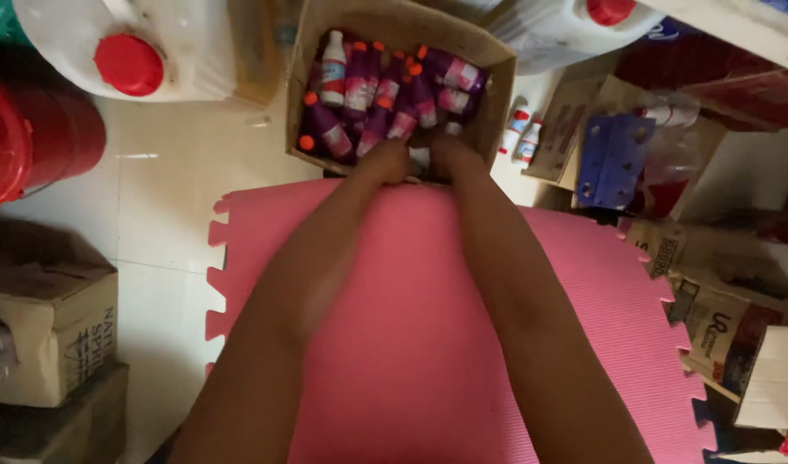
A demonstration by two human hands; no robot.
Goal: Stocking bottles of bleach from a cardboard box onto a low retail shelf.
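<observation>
Head view: 2 hands at the near edge of a box of bottles.

We see the left hand (387,163) and the right hand (445,153) close together at the near wall of the cardboard box (490,94), which stands on the floor just beyond the pink foam mat (411,344). Purple bottles (372,94) with orange caps fill the box. Something white lies between the hands; whether the fingers grip it, we cannot tell.
</observation>
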